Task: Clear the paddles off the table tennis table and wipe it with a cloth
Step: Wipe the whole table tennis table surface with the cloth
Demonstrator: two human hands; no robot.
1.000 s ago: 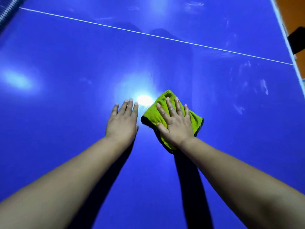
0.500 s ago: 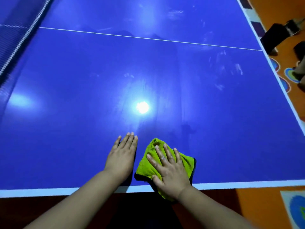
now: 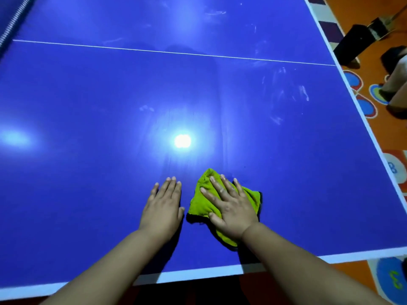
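Right hand [image 3: 231, 208]: fingers spread flat, pressing the cloth [image 3: 201, 203].
Left hand [image 3: 163, 208]: flat on the counter [image 3: 110, 95], holding nothing.
Wipe: I'd press evenly toward the one o'clock smears [image 3: 304, 93], perhaps only glare.

The right hand [image 3: 231, 208] is pressing a green cloth [image 3: 203, 201] flat on the blue table [image 3: 88, 106], the left hand [image 3: 163, 208] lying flat beside it

Indoor games or play room: a blue table-tennis worktop [image 3: 110, 89] with white lines [image 3: 176, 53] and a net [image 3: 15, 20], above an orange floor [image 3: 394, 137] laid with colourful numbered play mats [image 3: 394, 280].
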